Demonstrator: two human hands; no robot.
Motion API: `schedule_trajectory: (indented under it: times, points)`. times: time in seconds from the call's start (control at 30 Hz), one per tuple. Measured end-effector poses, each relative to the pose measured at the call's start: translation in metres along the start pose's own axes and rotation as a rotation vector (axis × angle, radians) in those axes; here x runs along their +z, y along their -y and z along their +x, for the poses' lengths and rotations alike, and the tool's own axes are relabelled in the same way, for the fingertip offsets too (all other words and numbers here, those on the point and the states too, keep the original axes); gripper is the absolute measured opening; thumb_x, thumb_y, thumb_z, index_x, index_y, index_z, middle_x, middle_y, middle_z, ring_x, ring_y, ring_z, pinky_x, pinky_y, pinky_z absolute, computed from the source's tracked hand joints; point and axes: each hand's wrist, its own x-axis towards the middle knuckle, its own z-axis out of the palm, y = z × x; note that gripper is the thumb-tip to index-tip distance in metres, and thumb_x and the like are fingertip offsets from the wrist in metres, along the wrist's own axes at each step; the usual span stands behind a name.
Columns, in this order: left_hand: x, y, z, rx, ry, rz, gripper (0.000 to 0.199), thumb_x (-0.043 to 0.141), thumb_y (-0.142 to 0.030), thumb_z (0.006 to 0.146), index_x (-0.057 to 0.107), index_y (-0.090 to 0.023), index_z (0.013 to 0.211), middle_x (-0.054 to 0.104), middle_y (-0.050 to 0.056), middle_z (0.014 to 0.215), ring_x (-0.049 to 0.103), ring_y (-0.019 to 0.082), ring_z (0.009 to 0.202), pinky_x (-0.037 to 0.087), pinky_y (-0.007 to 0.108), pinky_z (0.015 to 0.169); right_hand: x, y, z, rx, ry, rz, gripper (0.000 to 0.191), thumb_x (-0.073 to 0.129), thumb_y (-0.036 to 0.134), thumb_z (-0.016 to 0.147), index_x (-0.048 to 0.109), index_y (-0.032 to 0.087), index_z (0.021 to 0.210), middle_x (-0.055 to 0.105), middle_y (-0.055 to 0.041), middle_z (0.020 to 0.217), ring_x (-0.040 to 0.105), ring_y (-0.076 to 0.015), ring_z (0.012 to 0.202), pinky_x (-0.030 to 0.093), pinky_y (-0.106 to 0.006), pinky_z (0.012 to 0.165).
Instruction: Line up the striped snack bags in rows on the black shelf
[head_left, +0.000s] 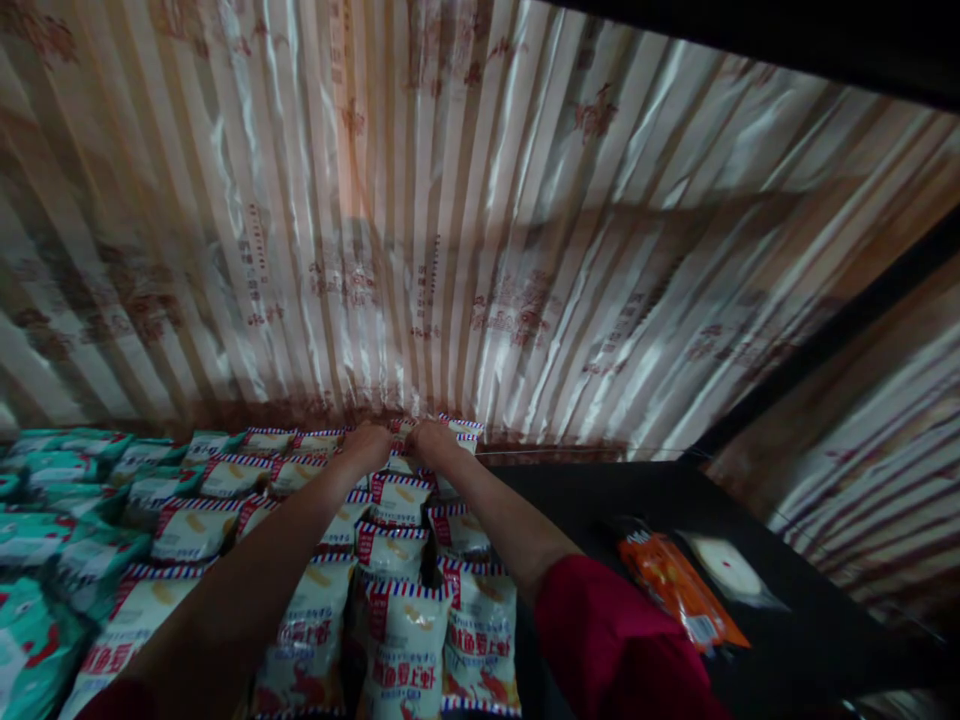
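Observation:
Both my arms reach to the back of a dark shelf, over rows of cream snack bags (405, 640) with red-and-blue striped ends. At the back row, my left hand (367, 443) is closed at the left edge of a small snack bag (401, 432). Opposite it, my right hand (435, 440) has its fingers curled at the same bag's right edge. The fingertips are dim and partly hidden. More bags of the same kind stand close in front of and beside both hands.
Teal snack bags (75, 545) fill the left side. On the black shelf surface (555, 490) to the right lie an orange packet (675, 585) and a clear packet with something white (724, 568). Printed plastic sheeting (450, 200) hangs behind; a dark bar (825, 350) slants at the right.

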Motion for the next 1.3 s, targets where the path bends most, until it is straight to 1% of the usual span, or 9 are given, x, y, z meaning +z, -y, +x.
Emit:
schedule_trajectory:
  times: [0.2, 0.4, 0.6, 0.7, 0.8, 0.9, 1.1, 1.23, 1.3]
  points:
    - [-0.002, -0.002, -0.002, -0.05, 0.03, 0.029, 0.023, 0.05, -0.008, 0.073, 0.071, -0.017, 0.075, 0.071, 0.012, 0.087, 0.062, 0.023, 0.092, 0.047, 0.031, 0.08, 0.001, 0.003, 0.002, 0.0, 0.011, -0.02, 0.022, 0.052, 0.022, 0.082, 0.07, 0.019, 0.093, 0.071, -0.0119, 0.097, 0.064, -0.0224, 0.096, 0.049, -0.03, 0.078]
    - [0.002, 0.002, 0.003, -0.115, -0.063, -0.011, 0.03, 0.039, -0.016, 0.084, 0.07, -0.016, 0.087, 0.067, 0.013, 0.098, 0.062, 0.023, 0.095, 0.047, 0.032, 0.08, 0.001, -0.003, -0.002, 0.018, -0.074, -0.014, 0.027, 0.044, 0.022, 0.087, 0.067, 0.016, 0.099, 0.069, -0.0135, 0.1, 0.064, -0.0239, 0.094, 0.049, -0.032, 0.076]
    - [0.009, 0.001, 0.005, -0.168, -0.091, -0.049, 0.031, 0.037, -0.02, 0.086, 0.068, -0.017, 0.089, 0.065, 0.011, 0.098, 0.064, 0.02, 0.089, 0.047, 0.028, 0.075, -0.006, -0.004, -0.013, 0.049, -0.157, 0.025, 0.027, 0.042, 0.026, 0.089, 0.063, 0.02, 0.105, 0.068, -0.0099, 0.103, 0.063, -0.0204, 0.093, 0.047, -0.028, 0.074]
    - [0.009, 0.002, 0.004, -0.165, -0.09, -0.061, 0.028, 0.04, -0.02, 0.085, 0.067, -0.019, 0.091, 0.066, 0.008, 0.1, 0.063, 0.018, 0.091, 0.046, 0.025, 0.076, -0.011, -0.001, -0.028, -0.095, -0.196, 0.08, 0.026, 0.044, 0.031, 0.089, 0.067, 0.022, 0.099, 0.068, -0.0068, 0.099, 0.062, -0.0185, 0.092, 0.045, -0.026, 0.075]
    - [0.009, 0.003, 0.004, -0.164, -0.086, -0.067, 0.027, 0.042, -0.019, 0.084, 0.067, -0.02, 0.091, 0.066, 0.006, 0.099, 0.062, 0.017, 0.092, 0.046, 0.024, 0.077, -0.014, 0.003, -0.04, -0.295, -0.143, 0.105, 0.024, 0.051, 0.036, 0.086, 0.071, 0.023, 0.088, 0.069, -0.0045, 0.089, 0.062, -0.0164, 0.087, 0.042, -0.026, 0.081]
    - [0.011, 0.003, 0.004, -0.174, -0.091, -0.068, 0.028, 0.04, -0.022, 0.085, 0.067, -0.019, 0.093, 0.066, 0.008, 0.099, 0.063, 0.018, 0.092, 0.046, 0.026, 0.077, -0.014, 0.007, -0.045, -0.364, -0.093, 0.063, 0.02, 0.056, 0.034, 0.083, 0.072, 0.023, 0.085, 0.069, -0.0046, 0.088, 0.06, -0.0165, 0.088, 0.039, -0.027, 0.086]
    - [0.012, 0.004, 0.004, -0.164, -0.102, -0.078, 0.029, 0.039, -0.023, 0.087, 0.067, -0.018, 0.093, 0.067, 0.008, 0.098, 0.062, 0.018, 0.093, 0.045, 0.026, 0.079, -0.008, 0.011, -0.045, -0.293, -0.073, 0.014, 0.023, 0.048, 0.025, 0.085, 0.069, 0.017, 0.088, 0.07, -0.0083, 0.09, 0.063, -0.0192, 0.088, 0.043, -0.027, 0.079]
    - [0.012, 0.008, 0.004, -0.149, -0.1, -0.107, 0.027, 0.041, -0.02, 0.085, 0.067, -0.02, 0.089, 0.069, 0.006, 0.094, 0.063, 0.016, 0.09, 0.045, 0.024, 0.078, -0.007, 0.014, -0.045, -0.229, -0.114, 0.007, 0.026, 0.042, 0.025, 0.087, 0.066, 0.016, 0.091, 0.071, -0.0095, 0.089, 0.064, -0.0216, 0.087, 0.046, -0.028, 0.072]
    - [0.014, 0.01, 0.005, -0.141, -0.102, -0.128, 0.026, 0.042, -0.019, 0.083, 0.067, -0.021, 0.089, 0.07, 0.004, 0.094, 0.063, 0.016, 0.089, 0.045, 0.023, 0.077, -0.006, 0.016, -0.044, -0.187, -0.153, -0.009, 0.026, 0.04, 0.023, 0.087, 0.064, 0.015, 0.092, 0.07, -0.0104, 0.09, 0.064, -0.0228, 0.088, 0.046, -0.029, 0.072]
